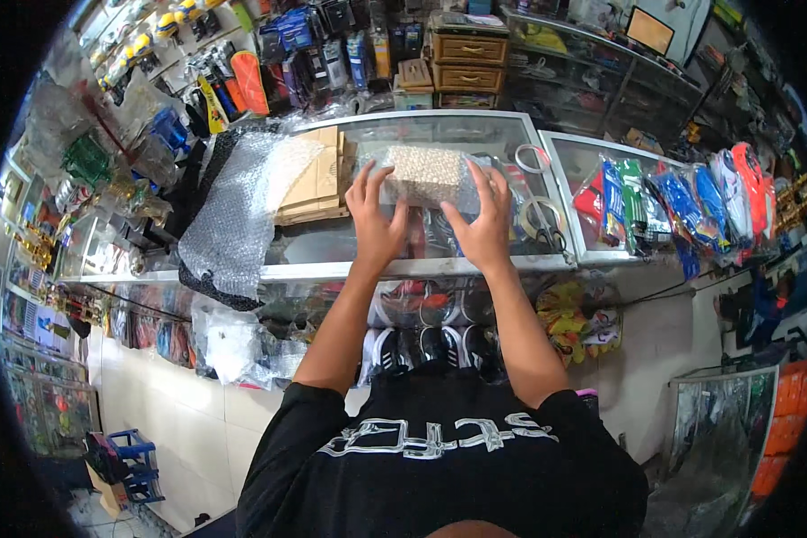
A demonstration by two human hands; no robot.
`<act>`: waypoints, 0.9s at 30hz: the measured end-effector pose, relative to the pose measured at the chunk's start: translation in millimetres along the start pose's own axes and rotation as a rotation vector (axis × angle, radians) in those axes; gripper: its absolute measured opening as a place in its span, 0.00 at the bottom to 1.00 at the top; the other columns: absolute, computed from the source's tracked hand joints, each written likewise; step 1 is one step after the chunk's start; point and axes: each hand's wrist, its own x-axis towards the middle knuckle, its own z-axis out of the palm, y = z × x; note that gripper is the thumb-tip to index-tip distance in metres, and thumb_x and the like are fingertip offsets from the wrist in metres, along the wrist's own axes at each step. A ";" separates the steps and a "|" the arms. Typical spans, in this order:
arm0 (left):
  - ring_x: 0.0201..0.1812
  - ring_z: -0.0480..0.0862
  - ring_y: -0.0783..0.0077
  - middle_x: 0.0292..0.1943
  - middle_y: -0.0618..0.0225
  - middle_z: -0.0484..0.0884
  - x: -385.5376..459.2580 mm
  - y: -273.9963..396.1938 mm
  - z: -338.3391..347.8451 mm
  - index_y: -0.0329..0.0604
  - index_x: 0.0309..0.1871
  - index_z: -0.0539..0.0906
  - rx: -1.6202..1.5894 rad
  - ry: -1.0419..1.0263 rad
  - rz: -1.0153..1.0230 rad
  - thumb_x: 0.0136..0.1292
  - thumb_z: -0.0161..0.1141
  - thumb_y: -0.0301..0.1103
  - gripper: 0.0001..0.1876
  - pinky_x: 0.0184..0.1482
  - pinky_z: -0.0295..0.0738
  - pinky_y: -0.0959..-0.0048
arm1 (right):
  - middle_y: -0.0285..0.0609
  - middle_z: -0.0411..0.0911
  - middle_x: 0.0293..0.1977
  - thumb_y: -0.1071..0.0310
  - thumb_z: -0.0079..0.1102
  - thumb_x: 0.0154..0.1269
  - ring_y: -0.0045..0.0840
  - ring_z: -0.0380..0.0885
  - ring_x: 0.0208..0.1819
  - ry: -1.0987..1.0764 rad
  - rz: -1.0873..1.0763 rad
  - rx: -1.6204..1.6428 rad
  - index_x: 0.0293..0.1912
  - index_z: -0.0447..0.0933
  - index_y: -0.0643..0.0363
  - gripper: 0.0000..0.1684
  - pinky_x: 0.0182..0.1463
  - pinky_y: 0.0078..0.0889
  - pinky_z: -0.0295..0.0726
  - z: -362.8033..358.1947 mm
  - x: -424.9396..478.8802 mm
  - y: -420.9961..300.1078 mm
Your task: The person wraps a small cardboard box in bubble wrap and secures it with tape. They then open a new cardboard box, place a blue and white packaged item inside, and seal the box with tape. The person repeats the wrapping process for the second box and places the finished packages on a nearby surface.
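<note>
A small box wrapped in bubble wrap (pixel 425 176) lies on the glass-topped counter (pixel 296 272) before me. My left hand (pixel 378 218) is at its left end, fingers spread and thumb by the near edge. At the opposite end is my right hand (pixel 482 218), its fingers also apart. Both hands look to be at or against the loose wrap ends; firm contact cannot be made out. Right of my right hand lie a pair of scissors (pixel 545 225), a roll of tape (pixel 534 216) and another tape roll (pixel 532 159).
Flattened cardboard (pixel 313 181) and a bubble wrap sheet (pixel 232 202) lie left on the counter. Packaged sports goods (pixel 686 202) cover the right counter. Shoes (pixel 437 346) sit below the glass. Wooden drawers (pixel 469 60) stand behind. Blue stools (pixel 138 464) are at lower left.
</note>
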 end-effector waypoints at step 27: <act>0.64 0.83 0.50 0.70 0.59 0.85 -11.8 -0.9 -31.0 0.55 0.86 0.70 -0.036 -0.215 0.015 0.58 0.83 0.38 0.51 0.70 0.67 0.51 | 0.75 0.73 0.73 0.61 0.86 0.62 0.64 0.78 0.73 -0.143 0.333 0.258 0.90 0.36 0.52 0.75 0.74 0.57 0.78 -4.6 4.2 -24.8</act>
